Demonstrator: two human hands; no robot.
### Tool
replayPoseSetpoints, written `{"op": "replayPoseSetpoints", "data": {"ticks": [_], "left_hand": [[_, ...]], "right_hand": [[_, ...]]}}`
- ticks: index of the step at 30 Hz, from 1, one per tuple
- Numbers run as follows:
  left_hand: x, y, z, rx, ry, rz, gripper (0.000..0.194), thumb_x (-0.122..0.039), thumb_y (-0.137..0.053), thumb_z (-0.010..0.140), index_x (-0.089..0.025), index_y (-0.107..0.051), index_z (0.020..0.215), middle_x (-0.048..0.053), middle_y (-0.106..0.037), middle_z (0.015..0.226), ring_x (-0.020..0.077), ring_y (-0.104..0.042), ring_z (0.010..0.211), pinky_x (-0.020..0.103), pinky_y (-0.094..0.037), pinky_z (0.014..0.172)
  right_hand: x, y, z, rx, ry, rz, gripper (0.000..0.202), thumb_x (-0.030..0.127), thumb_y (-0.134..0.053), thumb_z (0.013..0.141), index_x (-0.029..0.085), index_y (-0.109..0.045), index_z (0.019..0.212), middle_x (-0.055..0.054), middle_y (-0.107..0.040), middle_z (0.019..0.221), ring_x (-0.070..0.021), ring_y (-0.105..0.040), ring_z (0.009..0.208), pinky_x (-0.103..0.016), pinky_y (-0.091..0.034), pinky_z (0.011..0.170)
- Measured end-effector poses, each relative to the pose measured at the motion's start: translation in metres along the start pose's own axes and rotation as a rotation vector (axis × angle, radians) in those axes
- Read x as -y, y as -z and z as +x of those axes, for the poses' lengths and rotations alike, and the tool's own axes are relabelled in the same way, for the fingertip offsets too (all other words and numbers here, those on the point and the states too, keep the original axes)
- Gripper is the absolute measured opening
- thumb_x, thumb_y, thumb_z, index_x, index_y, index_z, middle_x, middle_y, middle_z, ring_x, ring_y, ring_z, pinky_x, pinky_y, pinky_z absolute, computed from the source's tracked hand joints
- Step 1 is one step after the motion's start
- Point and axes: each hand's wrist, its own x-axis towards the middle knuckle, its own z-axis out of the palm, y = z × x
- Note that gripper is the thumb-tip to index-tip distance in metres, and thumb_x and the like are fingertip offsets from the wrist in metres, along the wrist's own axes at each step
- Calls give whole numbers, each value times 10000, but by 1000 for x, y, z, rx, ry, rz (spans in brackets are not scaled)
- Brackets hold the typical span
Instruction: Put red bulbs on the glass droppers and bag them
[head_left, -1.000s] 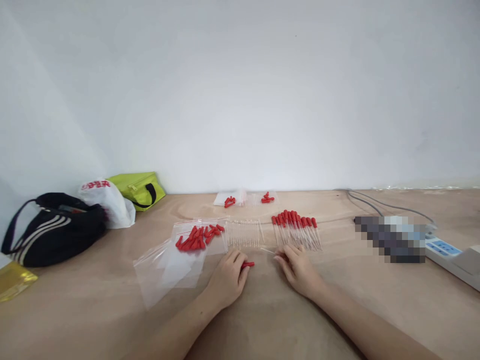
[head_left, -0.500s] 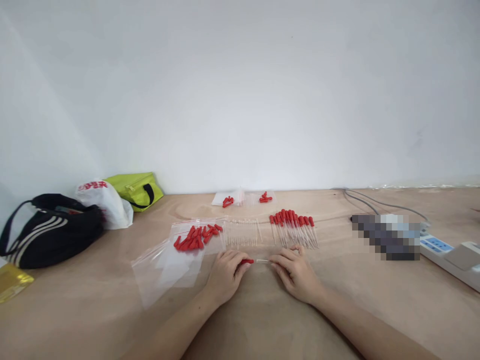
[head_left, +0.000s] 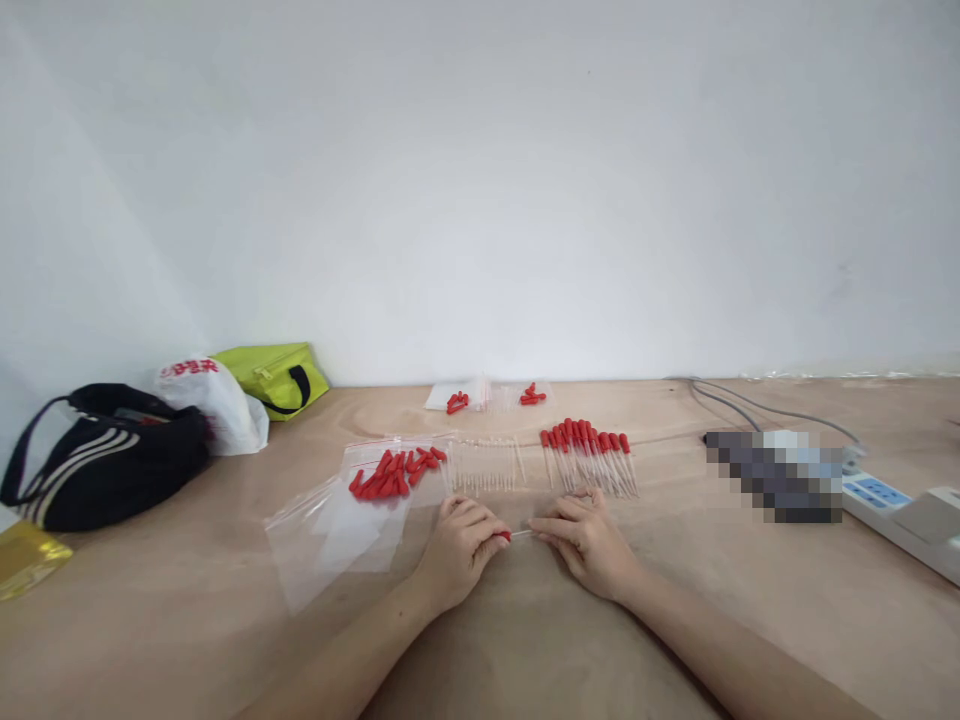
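Between thumb and fingers my left hand (head_left: pixel 463 545) pinches a red rubber dropper bulb (head_left: pixel 504 536), most of it hidden by the fingers. My right hand (head_left: pixel 586 540) is closed on a thin clear dropper tube (head_left: pixel 521 533), whose end meets the bulb's open end; how far it goes in I cannot tell. Just beyond my left hand, loose red bulbs (head_left: pixel 390 476) are heaped on clear zip bags (head_left: pixel 330 530). A row of bare clear tubes (head_left: pixel 484 466) lies ahead of the hands. Droppers with red bulbs fitted (head_left: pixel 589 450) lie in a row beyond my right hand.
Two small bags with red bulbs (head_left: pixel 457 402) lie by the wall. At left are a black bag (head_left: pixel 112 460), a white plastic bag (head_left: pixel 210 400), a lime-green bag (head_left: pixel 274 378) and a yellow packet (head_left: pixel 30 560). A power strip (head_left: pixel 900 515) and grey cable (head_left: pixel 780 399) are at right.
My hands have come closer together. The gap between the bulb and the tube has closed, and the tube's end is now at the bulb's mouth.
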Motion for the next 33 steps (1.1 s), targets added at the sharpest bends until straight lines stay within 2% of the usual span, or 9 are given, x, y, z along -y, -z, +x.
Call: {"op": "replayPoseSetpoints", "data": {"ticks": [5,10,17,25,33], "left_hand": [[0,0,-1,7,-18,7,226,-257,-426,865,-217,-635,787,18,-646,747,171,-545,755,373,-310,835],[0,1,0,-6,-31,26,195,-235,-447,852,-212,-625,778,10,-644,742,167,-541,744,376,-310,830],[-3,2,-1,-17,-121,102,183,-215,-440,853,-195,-599,764,5,-625,708,165,-523,738,394,-270,890],[-3,1,-1,-26,-169,114,192,-217,-415,852,-193,-582,760,8,-611,704,161,-522,733,399,-266,914],[3,6,1,-36,-88,105,98,-213,-496,815,-205,-592,796,1,-623,754,177,-544,763,414,-309,874]], "right_hand": [[-2,-3,2,-19,39,-39,275,138,-446,835,297,-629,964,8,-613,748,-107,-543,706,-322,-241,779],[1,-5,1,-46,22,-42,253,163,-407,849,254,-641,883,-16,-608,736,-131,-518,705,-311,-226,713],[10,-6,-1,-21,-1,-24,271,183,-332,867,188,-585,768,-8,-587,678,-122,-499,636,-287,-198,639],[20,-11,3,50,-82,24,300,172,-299,879,179,-540,700,6,-583,649,-115,-496,621,-273,-196,625],[16,-1,10,81,28,-168,181,187,-435,845,223,-610,818,-19,-598,745,-153,-458,751,-297,-187,649]]}}
